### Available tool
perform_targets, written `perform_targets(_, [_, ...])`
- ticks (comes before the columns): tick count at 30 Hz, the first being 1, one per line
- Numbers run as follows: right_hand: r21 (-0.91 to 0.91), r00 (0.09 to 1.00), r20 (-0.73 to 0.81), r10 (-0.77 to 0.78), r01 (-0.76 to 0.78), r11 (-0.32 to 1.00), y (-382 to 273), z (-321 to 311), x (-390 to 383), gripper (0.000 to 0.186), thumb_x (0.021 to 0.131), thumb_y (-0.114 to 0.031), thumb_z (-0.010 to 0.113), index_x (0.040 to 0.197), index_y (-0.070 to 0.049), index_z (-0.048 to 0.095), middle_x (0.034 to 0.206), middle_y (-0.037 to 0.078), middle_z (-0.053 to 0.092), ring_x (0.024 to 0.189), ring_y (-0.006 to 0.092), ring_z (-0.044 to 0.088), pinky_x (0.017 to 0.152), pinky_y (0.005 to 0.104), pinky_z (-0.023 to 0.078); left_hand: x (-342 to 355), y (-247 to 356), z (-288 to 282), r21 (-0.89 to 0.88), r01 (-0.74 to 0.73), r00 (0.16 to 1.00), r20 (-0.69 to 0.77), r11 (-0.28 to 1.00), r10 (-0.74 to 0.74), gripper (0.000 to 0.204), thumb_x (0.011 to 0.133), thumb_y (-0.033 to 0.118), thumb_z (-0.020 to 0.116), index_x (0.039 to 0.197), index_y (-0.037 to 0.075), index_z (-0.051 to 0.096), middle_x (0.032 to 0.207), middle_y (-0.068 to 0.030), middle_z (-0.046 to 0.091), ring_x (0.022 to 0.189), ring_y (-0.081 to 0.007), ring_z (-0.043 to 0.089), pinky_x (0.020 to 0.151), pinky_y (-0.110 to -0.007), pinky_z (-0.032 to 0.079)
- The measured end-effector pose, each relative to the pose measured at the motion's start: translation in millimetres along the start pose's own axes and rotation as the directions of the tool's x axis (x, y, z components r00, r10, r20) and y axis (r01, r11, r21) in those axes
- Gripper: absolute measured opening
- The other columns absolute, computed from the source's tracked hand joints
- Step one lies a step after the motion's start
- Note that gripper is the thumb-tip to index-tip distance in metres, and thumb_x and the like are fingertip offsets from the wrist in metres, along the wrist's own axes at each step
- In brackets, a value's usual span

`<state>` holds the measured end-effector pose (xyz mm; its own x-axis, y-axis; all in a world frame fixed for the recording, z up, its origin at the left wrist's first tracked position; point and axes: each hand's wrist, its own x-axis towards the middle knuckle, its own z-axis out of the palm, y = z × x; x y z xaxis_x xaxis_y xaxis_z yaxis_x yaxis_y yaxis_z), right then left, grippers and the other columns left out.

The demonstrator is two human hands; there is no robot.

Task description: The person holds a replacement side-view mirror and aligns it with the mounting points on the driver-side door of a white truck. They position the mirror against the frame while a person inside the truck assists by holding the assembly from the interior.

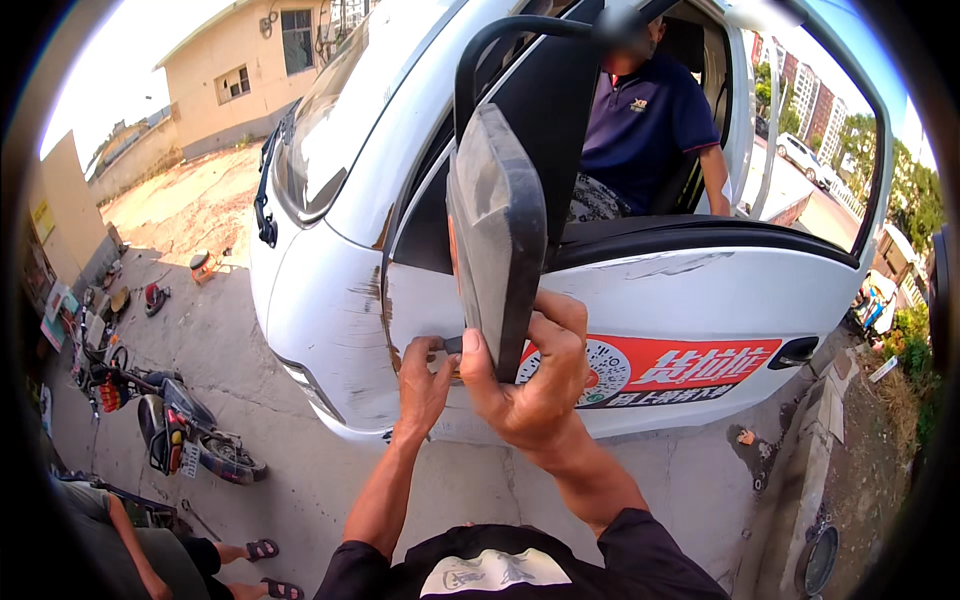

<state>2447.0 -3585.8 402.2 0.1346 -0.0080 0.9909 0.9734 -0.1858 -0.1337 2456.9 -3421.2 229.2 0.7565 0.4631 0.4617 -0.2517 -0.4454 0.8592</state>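
A large dark grey side mirror [492, 215] hangs in front of a white van's door, on a bent black mirror arm [468, 75]. My right hand [540, 385] is closed round the mirror's lower end, thumb on the near face and fingers behind its edge. Left of it, my left hand [424, 385] pinches a small dark piece [452, 345] low beside the mirror; I cannot tell whether that piece joins the mirror. Behind both hands is the white door [640, 290] with a red sticker [680, 365], partly covered by my right hand.
A person in a dark blue shirt [650, 130] sits inside the van. Scrapes mark the white body by the door seam. At left stand a motorcycle [190, 430] and another person's sandalled feet [265, 550]. A concrete kerb [810, 480] runs along the right.
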Motion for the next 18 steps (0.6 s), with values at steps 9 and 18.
perform_targets(9, [0.035, 0.999, -0.047, 0.023, -0.021, 0.999, 17.0, -3.8, -1.9, 0.039, 0.085, -0.006, 0.076, 0.111, 0.0, 0.048, 0.111, 0.021, 0.062, 0.097, 0.028, 0.061, 0.075, 0.036, 0.052, 3.0, 11.2, 1.6, 0.333, -0.219, 0.97, -0.023, 0.917, 0.24, 0.029, 0.079, 0.01, 0.08, 0.102, 0.0, 0.065, 0.101, -0.0132, 0.065, 0.098, -0.033, 0.061, 0.087, -0.042, 0.048])
perform_targets(18, [0.11, 0.998, -0.033, 0.048, -0.044, 0.993, 39.0, 3.8, 10.4, 0.037, 0.089, -0.007, 0.074, 0.114, 0.004, 0.048, 0.116, 0.022, 0.059, 0.084, 0.0226, 0.065, 0.064, 0.0291, 0.056, 12.1, 21.3, -5.1, 0.413, -0.24, 0.952, -0.075, 0.879, 0.295, 0.032, 0.077, 0.013, 0.082, 0.101, -0.001, 0.067, 0.117, -0.0136, 0.061, 0.112, -0.0337, 0.056, 0.095, -0.042, 0.046])
